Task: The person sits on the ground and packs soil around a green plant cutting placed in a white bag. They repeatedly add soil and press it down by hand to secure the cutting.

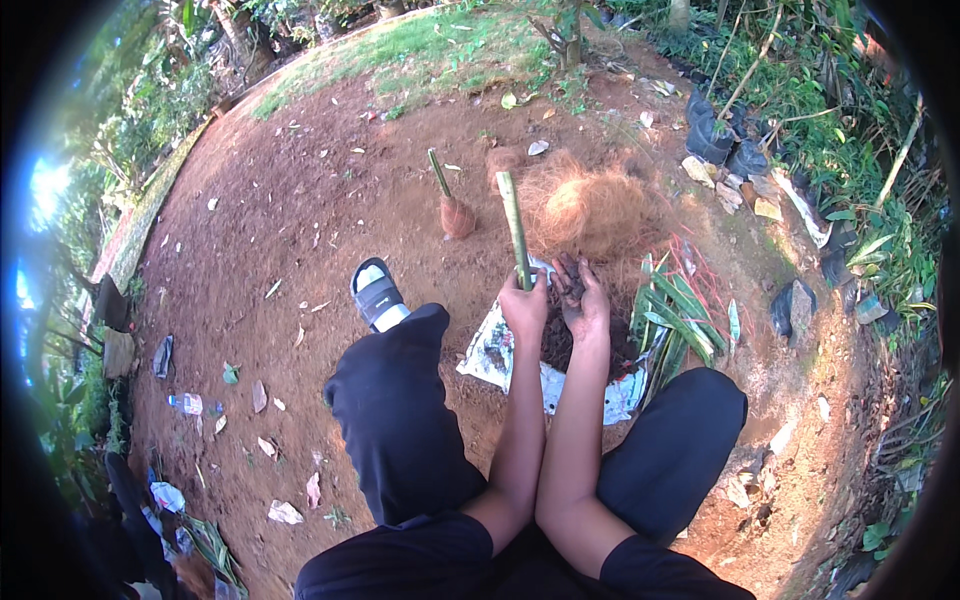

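My left hand (523, 307) is closed around a thick green stem cutting (514, 225), which stands up nearly vertical from the fist. Beside it, my right hand (583, 298) is turned palm up with its fingers partly spread and dark with soil. Whether a loose clump rests in that palm is hard to make out. Below both hands lies an opened white printed sack (487, 352) with dark soil (622, 345) on it. A heap of brown coconut fibre (595, 207) sits just beyond. Farther left, another green cutting (438, 172) rises from a fibre-wrapped ball (457, 217).
Long green leaves (682, 318) and red netting strands (705, 270) lie right of the sack. My sandalled foot (380, 297) is at the left. Black plant bags (710, 138) and stones (768, 208) line the right edge. A plastic bottle (187, 403) lies far left.
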Demonstrator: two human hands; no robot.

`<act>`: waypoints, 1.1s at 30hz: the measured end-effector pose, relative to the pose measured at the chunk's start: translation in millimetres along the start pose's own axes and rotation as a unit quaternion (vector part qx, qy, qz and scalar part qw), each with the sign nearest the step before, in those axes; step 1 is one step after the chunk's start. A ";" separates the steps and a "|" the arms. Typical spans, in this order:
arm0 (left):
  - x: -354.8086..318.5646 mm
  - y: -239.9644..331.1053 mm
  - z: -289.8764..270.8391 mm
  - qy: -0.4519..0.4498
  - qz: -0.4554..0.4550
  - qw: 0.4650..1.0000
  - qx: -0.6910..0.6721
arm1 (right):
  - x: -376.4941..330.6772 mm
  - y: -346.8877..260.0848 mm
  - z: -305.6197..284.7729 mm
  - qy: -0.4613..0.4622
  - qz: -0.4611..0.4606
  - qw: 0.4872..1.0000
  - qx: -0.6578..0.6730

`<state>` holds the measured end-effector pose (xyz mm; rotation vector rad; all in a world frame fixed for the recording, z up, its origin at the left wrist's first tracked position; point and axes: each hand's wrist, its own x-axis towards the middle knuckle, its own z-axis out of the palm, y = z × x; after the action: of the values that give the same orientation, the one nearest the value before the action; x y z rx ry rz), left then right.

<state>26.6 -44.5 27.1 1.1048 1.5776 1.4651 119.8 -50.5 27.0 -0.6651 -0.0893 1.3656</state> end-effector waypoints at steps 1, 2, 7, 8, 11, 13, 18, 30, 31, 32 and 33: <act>0.4 -3.9 -2.3 0.024 0.016 0.999 -0.015 | 0.5 0.6 -1.8 0.002 0.005 1.000 0.003; 1.0 -7.3 -5.2 0.021 0.019 0.999 -0.030 | 1.1 0.8 -3.8 0.005 0.010 1.000 0.006; 2.3 -12.3 -12.0 -0.031 -0.032 0.998 -0.039 | 4.4 -5.4 -13.3 0.042 -0.019 0.998 0.030; 2.3 -11.2 -10.7 -0.040 -0.040 0.997 -0.044 | 4.1 -7.2 -15.1 0.059 -0.034 0.997 0.028; -0.9 -7.3 -6.9 -0.108 -0.126 0.977 -0.135 | 0.0 -12.8 -19.8 0.081 -0.026 0.996 0.002; -3.3 -4.8 -3.6 -0.089 -0.156 0.971 -0.155 | -2.3 -13.5 -19.3 0.074 -0.017 0.996 0.054; -4.8 -5.9 -7.3 -0.121 -0.208 0.955 -0.174 | -11.9 -11.6 -13.5 0.055 -0.016 0.992 0.109; -5.4 -0.5 -8.9 -0.087 -0.183 0.954 -0.219 | -8.7 -6.2 -18.8 0.068 -0.038 0.994 0.080; -6.3 0.9 -10.0 -0.092 -0.172 0.954 -0.227 | -8.3 -6.1 -20.4 0.070 -0.021 0.994 0.084; -6.6 2.2 -10.7 -0.097 -0.162 0.954 -0.235 | -8.0 -5.6 -21.1 0.032 -0.015 0.997 0.075; -5.5 3.0 -12.1 -0.112 -0.161 0.950 -0.242 | -8.3 -5.4 -21.6 0.013 -0.009 0.998 0.063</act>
<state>18.0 -54.2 31.0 0.6637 1.0949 1.3486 131.8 -66.8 14.7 -0.5759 0.0119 1.3331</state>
